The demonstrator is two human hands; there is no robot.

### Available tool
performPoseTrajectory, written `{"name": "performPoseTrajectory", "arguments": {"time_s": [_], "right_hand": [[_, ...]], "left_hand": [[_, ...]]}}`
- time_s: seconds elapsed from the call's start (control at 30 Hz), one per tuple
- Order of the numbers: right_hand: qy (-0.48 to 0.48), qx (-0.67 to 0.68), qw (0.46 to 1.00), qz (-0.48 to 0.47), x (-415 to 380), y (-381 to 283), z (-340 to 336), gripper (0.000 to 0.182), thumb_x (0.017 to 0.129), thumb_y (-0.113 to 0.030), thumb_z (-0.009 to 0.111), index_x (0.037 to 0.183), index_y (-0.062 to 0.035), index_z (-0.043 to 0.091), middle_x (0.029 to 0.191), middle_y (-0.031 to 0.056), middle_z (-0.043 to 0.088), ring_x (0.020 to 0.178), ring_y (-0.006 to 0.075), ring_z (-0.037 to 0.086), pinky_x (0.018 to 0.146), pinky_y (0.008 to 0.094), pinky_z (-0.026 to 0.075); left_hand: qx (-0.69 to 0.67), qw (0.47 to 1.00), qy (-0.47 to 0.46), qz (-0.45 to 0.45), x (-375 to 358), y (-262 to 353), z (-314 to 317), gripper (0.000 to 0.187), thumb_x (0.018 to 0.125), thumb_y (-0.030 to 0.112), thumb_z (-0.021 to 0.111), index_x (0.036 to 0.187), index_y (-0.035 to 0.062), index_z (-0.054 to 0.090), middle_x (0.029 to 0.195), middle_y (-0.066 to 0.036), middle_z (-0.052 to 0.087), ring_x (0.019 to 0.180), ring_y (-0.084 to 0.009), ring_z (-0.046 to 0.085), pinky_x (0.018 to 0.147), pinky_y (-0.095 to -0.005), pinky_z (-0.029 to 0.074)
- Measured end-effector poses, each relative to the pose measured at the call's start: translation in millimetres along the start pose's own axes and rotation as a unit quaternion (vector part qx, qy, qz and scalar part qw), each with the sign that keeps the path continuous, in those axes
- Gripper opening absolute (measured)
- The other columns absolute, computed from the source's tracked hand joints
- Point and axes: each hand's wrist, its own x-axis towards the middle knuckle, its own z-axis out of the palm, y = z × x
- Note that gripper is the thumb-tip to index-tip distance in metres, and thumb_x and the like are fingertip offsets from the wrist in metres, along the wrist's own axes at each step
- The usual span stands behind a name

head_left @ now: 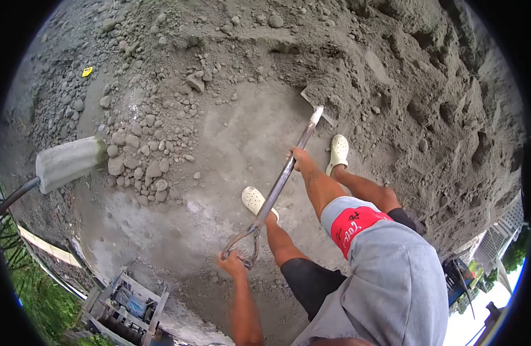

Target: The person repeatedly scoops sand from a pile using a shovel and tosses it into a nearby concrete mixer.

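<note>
A shovel (284,173) slants across the view, its metal shaft running from a loop-shaped grip up to the blade. My left hand (233,264) is closed around the loop grip at the lower end. Further up, my right hand (300,160) wraps the shaft from the right side. The shovel's blade (307,98) rests against the foot of the grey sand bank (404,104), partly hidden by sand. My feet, in cream clogs (339,151), stand on either side of the shaft.
Rounded stones (153,168) are heaped left of centre. At far left, a grey slab-like piece (69,162) is joined to a metal pole. A yellow scrap (87,72) lies on the gravel. A metal-framed machine (130,305) stands at lower left.
</note>
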Motion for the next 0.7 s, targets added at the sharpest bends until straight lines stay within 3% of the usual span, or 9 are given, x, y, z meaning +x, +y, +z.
{"name": "performPoseTrajectory", "arguments": {"time_s": [0.1, 0.2, 0.33, 0.4, 0.53, 0.7], "right_hand": [[-0.003, 0.011, 1.0, -0.012, -51, 10, -26, 0.01, 0.081, -0.007, 0.053, 0.081, -0.0021, 0.045, 0.061, 0.008, 0.048, 0.05, 0.017, 0.049, 0.045, 0.0301, 0.047], [0.018, 0.017, 0.999, -0.045, -113, 15, -39, 0.01, 0.081, -0.007, 0.054, 0.082, -0.0007, 0.046, 0.061, 0.0085, 0.049, 0.05, 0.0175, 0.05, 0.046, 0.0307, 0.047], [0.003, 0.1, 0.995, -0.019, -200, 36, -55, 0.008, 0.081, -0.008, 0.054, 0.082, -0.0006, 0.05, 0.061, 0.0078, 0.05, 0.051, 0.0184, 0.05, 0.047, 0.0321, 0.047], [-0.055, 0.155, 0.986, -0.008, -226, 47, -64, 0.008, 0.08, -0.008, 0.055, 0.081, -0.0013, 0.05, 0.06, 0.0074, 0.05, 0.051, 0.0183, 0.051, 0.048, 0.0322, 0.048], [-0.078, 0.258, 0.963, 0.005, -285, 73, -76, 0.009, 0.079, -0.008, 0.057, 0.081, -0.0023, 0.05, 0.06, 0.0068, 0.05, 0.051, 0.0182, 0.05, 0.046, 0.0322, 0.047], [-0.098, 0.407, 0.908, 0.024, -329, 111, -118, 0.011, 0.077, -0.008, 0.059, 0.081, -0.0035, 0.049, 0.06, 0.0061, 0.05, 0.05, 0.018, 0.05, 0.045, 0.0324, 0.045]], "left_hand": [[0.025, 0.999, -0.045, -0.005, -14, -3, -45, 0.028, 0.066, -0.003, 0.052, 0.093, -0.0006, 0.043, 0.071, -0.01, 0.047, 0.041, -0.0157, 0.043, 0.036, -0.0277, 0.034], [0.032, 0.996, -0.078, 0.035, -35, 27, -89, 0.03, 0.066, -0.005, 0.054, 0.094, -0.0039, 0.043, 0.067, -0.009, 0.048, 0.041, -0.0146, 0.043, 0.038, -0.027, 0.034], [0.007, 0.99, -0.131, 0.048, -52, 87, -154, 0.03, 0.065, -0.005, 0.053, 0.093, -0.0034, 0.043, 0.065, -0.008, 0.048, 0.041, -0.0148, 0.044, 0.038, -0.027, 0.035], [0.045, 0.98, -0.156, 0.119, -57, 121, -178, 0.024, 0.064, -0.005, 0.052, 0.087, -0.0033, 0.045, 0.063, -0.009, 0.048, 0.041, -0.015, 0.044, 0.037, -0.027, 0.035], [0.125, 0.939, -0.226, 0.227, -52, 183, -220, 0.021, 0.064, -0.003, 0.052, 0.084, -0.0049, 0.046, 0.061, -0.009, 0.048, 0.039, -0.0158, 0.044, 0.037, -0.0269, 0.035], [0.185, 0.898, -0.285, 0.281, -88, 243, -227, 0.019, 0.064, -0.004, 0.051, 0.082, -0.0053, 0.046, 0.06, -0.011, 0.049, 0.038, -0.0173, 0.044, 0.034, -0.0283, 0.035]]}}
